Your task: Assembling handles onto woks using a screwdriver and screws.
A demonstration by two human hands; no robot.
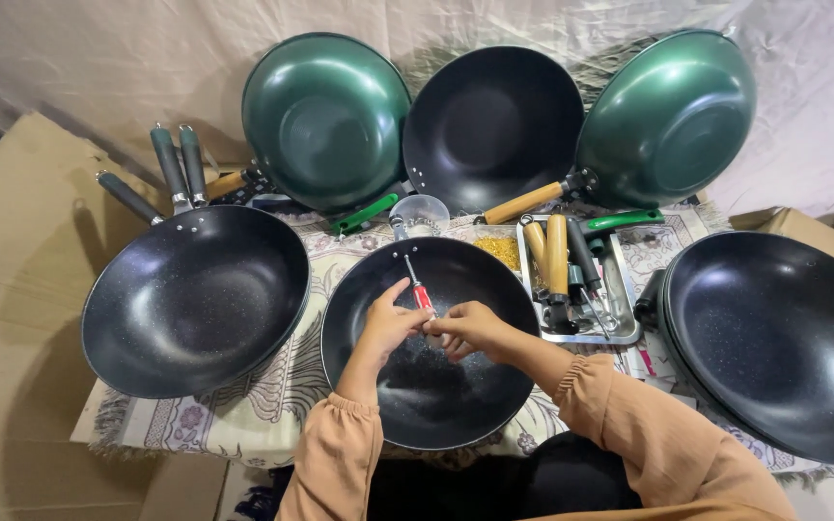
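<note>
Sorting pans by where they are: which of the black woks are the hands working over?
The black wok at centre front: both hands, left hand and right hand, hold a red-handled screwdriver above it; the others sit untouched.

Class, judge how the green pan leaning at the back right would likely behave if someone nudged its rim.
The green pan stands on edge against the cloth backdrop, so it would probably tip or slide down. Its round rim suggests it may roll sideways. It looks rigid, likely metal.

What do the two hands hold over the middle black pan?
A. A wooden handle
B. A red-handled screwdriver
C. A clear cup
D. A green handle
B: the left hand and right hand meet on a red-handled screwdriver above the middle pan; the wooden handles lie in the tray.
</note>
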